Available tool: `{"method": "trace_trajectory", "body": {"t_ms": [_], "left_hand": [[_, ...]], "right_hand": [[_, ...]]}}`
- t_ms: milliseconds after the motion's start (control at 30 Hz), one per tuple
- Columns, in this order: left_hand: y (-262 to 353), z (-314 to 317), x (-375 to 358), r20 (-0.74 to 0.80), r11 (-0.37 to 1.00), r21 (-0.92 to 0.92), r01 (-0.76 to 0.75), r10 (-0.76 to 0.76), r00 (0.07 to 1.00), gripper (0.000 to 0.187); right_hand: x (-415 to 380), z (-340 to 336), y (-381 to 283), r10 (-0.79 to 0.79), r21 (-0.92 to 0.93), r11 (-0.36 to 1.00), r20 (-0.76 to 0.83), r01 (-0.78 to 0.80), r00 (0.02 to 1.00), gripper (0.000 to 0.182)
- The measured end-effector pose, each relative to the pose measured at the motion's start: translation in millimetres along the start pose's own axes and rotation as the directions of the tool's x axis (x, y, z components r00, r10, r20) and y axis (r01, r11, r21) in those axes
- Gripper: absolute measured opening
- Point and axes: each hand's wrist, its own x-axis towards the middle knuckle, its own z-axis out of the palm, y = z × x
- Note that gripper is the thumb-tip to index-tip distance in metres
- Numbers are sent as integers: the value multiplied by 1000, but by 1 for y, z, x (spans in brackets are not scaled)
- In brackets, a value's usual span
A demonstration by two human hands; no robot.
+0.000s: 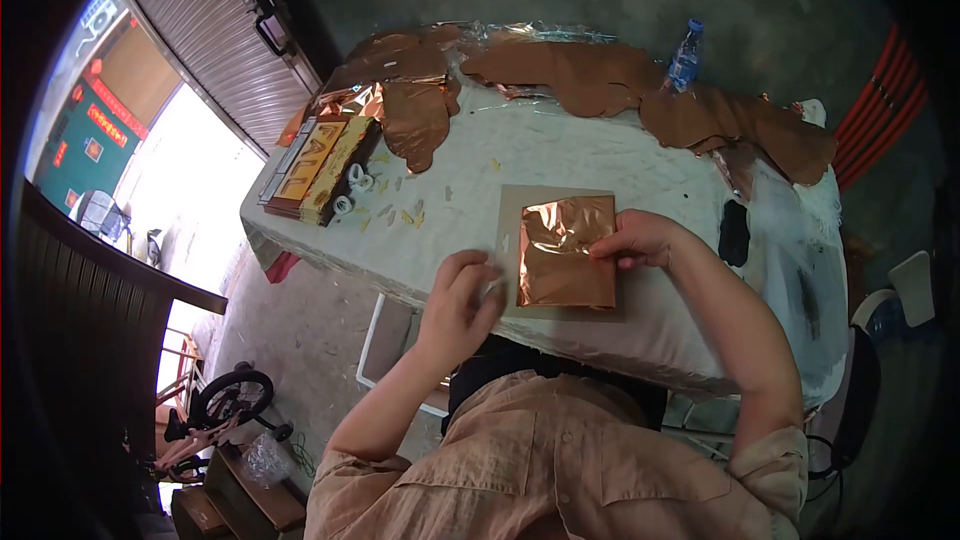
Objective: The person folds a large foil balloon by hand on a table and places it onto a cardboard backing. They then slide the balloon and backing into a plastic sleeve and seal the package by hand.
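Observation:
A shiny copper-coloured foil packet (pixel 568 275), flat and rectangular, lies on a grey-brown board (pixel 510 210) near the table's front edge. My right hand (pixel 645 238) is closed on the packet's right side, with the thumb on top and the fingers at its edge. Just left of the board hovers my left hand (pixel 455 308), its fingers bent and the tips smeared by motion. Whether anything pale sits between those fingertips I cannot make out.
A white cloth covers the table (pixel 465 190). Brown sheets (pixel 560 70) and a plastic bottle (pixel 686 58) lie along its far side. At left are a stack of printed packs (pixel 325 165), white rings (pixel 358 178) and scraps (pixel 412 217). A black object (pixel 734 233) lies right.

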Motion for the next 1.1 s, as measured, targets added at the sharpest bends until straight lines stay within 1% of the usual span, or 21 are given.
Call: {"method": "trace_trajectory", "body": {"t_ms": [33, 67, 133, 167, 233, 267, 333, 367, 433, 467, 500, 567, 600, 667, 700, 767, 800, 867, 1000, 1067, 1100], "left_hand": [[0, 1, 10, 36, 986, 101, -134, 131, 991, 29], [0, 5, 20, 31, 986, 100, -134, 132, 991, 29], [-3, 17, 39, 137, 962, 51, -267, 258, 956, 33], [-4, 21, 45, 134, 962, 47, -270, 262, 956, 33], [-6, 29, 54, 298, 950, 101, -294, 253, 921, 45], [-9, 33, 55, 323, 940, 163, -299, 235, 917, 49], [-9, 34, 57, 337, 935, 174, -309, 239, 911, 50], [-9, 34, 58, 350, 928, 190, -319, 239, 906, 51], [-10, 35, 59, 348, 927, 190, -324, 245, 905, 51], [-10, 36, 59, 343, 925, 194, -327, 249, 906, 51], [-9, 35, 60, 345, 925, 194, -326, 247, 906, 51], [-7, 34, 63, 378, 937, 175, -301, 219, 899, 50], [-8, 34, 64, 378, 937, 176, -300, 217, 900, 50], [-8, 35, 64, 385, 932, 193, -305, 214, 898, 50], [-8, 35, 65, 388, 933, 192, -306, 214, 896, 50], [-8, 34, 68, 414, 938, 188, -293, 195, 889, 50], [-8, 34, 69, 419, 937, 186, -297, 198, 886, 50], [-8, 34, 70, 417, 939, 183, -290, 193, 888, 50], [-8, 31, 71, 454, 939, 199, -281, 166, 875, 56], [-10, 29, 69, 405, 932, 260, -253, 132, 905, 69], [-11, 27, 68, 408, 932, 260, -253, 131, 903, 69]], "right_hand": [[1, -1, -3, 35, -40, 999, -19, -36, 999, 9], [3, -4, -4, 36, -44, 998, -21, -37, 999, 9], [6, -11, -5, 82, -77, 994, 22, -80, 996, 10], [6, -12, -5, 82, -79, 994, 16, -81, 996, 10], [5, -8, -5, 52, -141, 989, 19, -49, 998, 9], [4, -5, -5, 56, -139, 989, 13, -53, 998, 9], [-1, 3, -7, -45, -265, 964, -57, 28, 997, 19], [-5, 8, -8, -44, -263, 964, -61, 27, 997, 19], [-15, 20, -12, -162, -448, 893, -232, 42, 959, 40], [-5, 12, 0, -222, -519, 852, -235, 72, 946, 58], [-10, 18, -2, -221, -517, 853, -233, 71, 947, 58], [-25, 36, -9, -473, -835, 521, -455, -177, 755, 65], [-26, 37, -5, -473, -836, 520, -453, -176, 756, 65], [-29, 35, 2, -762, -975, 207, -106, 85, 639, 81], [-27, 34, 8, -761, -974, 210, -109, 84, 639, 81], [-18, 30, 20, -692, -973, 22, 151, 230, 706, 98], [-15, 28, 23, -694, -974, 27, 145, 226, 705, 98], [-11, 25, 25, -548, -975, 117, 96, 190, 831, 111], [-12, 24, 24, -490, -981, 126, 71, 151, 869, 119], [-12, 23, 28, -508, -979, 126, 77, 163, 858, 123], [-12, 22, 29, -508, -978, 130, 76, 163, 858, 123]]}}
